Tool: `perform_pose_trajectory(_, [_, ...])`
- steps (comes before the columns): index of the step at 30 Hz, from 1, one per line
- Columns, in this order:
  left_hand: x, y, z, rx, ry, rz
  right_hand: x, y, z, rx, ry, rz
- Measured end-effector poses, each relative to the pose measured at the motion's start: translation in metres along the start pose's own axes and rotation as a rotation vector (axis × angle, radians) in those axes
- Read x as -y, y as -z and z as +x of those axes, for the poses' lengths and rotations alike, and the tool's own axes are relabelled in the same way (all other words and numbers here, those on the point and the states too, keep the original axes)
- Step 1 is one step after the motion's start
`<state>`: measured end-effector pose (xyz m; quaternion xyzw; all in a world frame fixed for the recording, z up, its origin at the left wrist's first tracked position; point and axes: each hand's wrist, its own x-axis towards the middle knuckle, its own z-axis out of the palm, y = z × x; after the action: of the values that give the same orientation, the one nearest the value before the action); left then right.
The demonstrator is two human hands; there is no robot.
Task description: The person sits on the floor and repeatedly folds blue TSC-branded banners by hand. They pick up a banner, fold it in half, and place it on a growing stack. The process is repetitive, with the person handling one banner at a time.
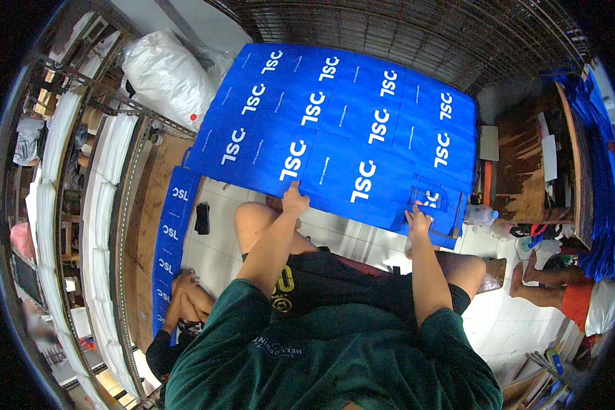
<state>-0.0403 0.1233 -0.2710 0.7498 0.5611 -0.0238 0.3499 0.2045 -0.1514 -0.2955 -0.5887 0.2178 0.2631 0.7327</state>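
Blue sheets with white printing (335, 150) cover the wide work surface in front of me. My left hand (295, 201) is at their near edge, index finger pointing onto the top and the other fingers curled in at the rim. Farther right, my right hand (419, 219) rests on the blue sheets near the front corner with its fingers apart. Just beyond those fingertips lies a thin dark rectangular outline (439, 194), perhaps a small frame; its kind is unclear. A narrow brownish bar (459, 216) is beside it at the right edge.
A co-worker's arm (178, 301) is at lower left beside a blue printed strip (167, 232). Another person's legs (543, 277) are at right. A black phone-like object (202, 218) lies on the tiles. A plastic bottle (482, 216), white bundle (164, 72) and shelves (123, 205) surround me.
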Motion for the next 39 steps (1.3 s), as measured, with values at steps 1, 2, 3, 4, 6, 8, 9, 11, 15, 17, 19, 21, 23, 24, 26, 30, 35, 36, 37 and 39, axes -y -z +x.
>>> perform_pose_trajectory(1, [0.002,-0.001,0.002,0.008,0.013,-0.020,0.000,0.000,0.000,-0.010,-0.001,0.003])
perform_pose_trajectory(2, [0.004,-0.002,0.004,0.015,0.026,-0.040,-0.001,0.000,0.001,-0.019,-0.001,0.006])
perform_pose_trajectory(3, [0.005,-0.003,0.005,0.025,0.037,-0.046,-0.003,0.002,0.004,-0.038,-0.006,0.005])
perform_pose_trajectory(4, [0.003,-0.003,0.006,0.036,0.046,-0.051,-0.004,0.003,0.006,-0.058,-0.009,0.007])
perform_pose_trajectory(6, [0.002,-0.003,0.006,0.048,0.048,-0.055,-0.006,0.006,0.010,-0.069,-0.004,0.015])
perform_pose_trajectory(8, [0.006,-0.005,0.007,0.045,0.043,-0.058,-0.004,0.003,0.003,-0.045,0.013,0.025])
perform_pose_trajectory(9, [0.009,-0.007,0.008,0.039,0.039,-0.044,-0.005,0.004,0.005,-0.030,0.005,0.022])
perform_pose_trajectory(11, [0.008,-0.008,0.009,0.030,0.028,-0.018,-0.006,0.007,0.007,-0.006,-0.008,0.018])
perform_pose_trajectory(15, [-0.009,0.003,-0.003,-0.005,0.063,0.082,-0.005,0.007,0.003,-0.019,0.014,-0.004])
perform_pose_trajectory(17, [-0.007,0.002,-0.003,-0.016,0.066,0.077,-0.006,0.010,0.001,0.020,0.035,0.012])
perform_pose_trajectory(19, [-0.010,0.004,-0.006,-0.024,0.071,0.088,-0.006,0.012,-0.001,0.037,0.033,0.010])
perform_pose_trajectory(21, [-0.013,0.007,-0.009,-0.017,0.087,0.100,-0.007,0.013,-0.001,0.034,0.037,0.012])
perform_pose_trajectory(23, [-0.015,0.008,-0.010,-0.001,0.114,0.111,-0.010,0.012,0.002,0.015,0.045,0.020])
perform_pose_trajectory(24, [-0.016,0.008,-0.011,-0.006,0.114,0.122,-0.011,0.014,0.004,0.011,0.047,0.029])
perform_pose_trajectory(26, [-0.017,0.007,-0.012,-0.018,0.115,0.143,-0.013,0.017,0.007,0.006,0.049,0.048])
perform_pose_trajectory(30, [-0.009,-0.001,-0.005,-0.066,0.108,0.124,-0.018,0.014,0.014,-0.109,0.013,0.078])
perform_pose_trajectory(35, [-0.026,0.005,-0.014,-0.046,0.170,0.171,-0.010,0.007,0.009,-0.180,-0.003,0.082])
perform_pose_trajectory(36, [-0.027,0.006,-0.017,-0.073,0.159,0.179,-0.009,0.007,0.009,-0.197,-0.008,0.085])
perform_pose_trajectory(37, [-0.028,0.007,-0.021,-0.098,0.147,0.187,-0.009,0.010,0.011,-0.220,-0.029,0.050])
perform_pose_trajectory(39, [-0.031,0.012,-0.029,-0.106,0.148,0.226,-0.010,0.019,0.015,-0.234,-0.097,-0.002])
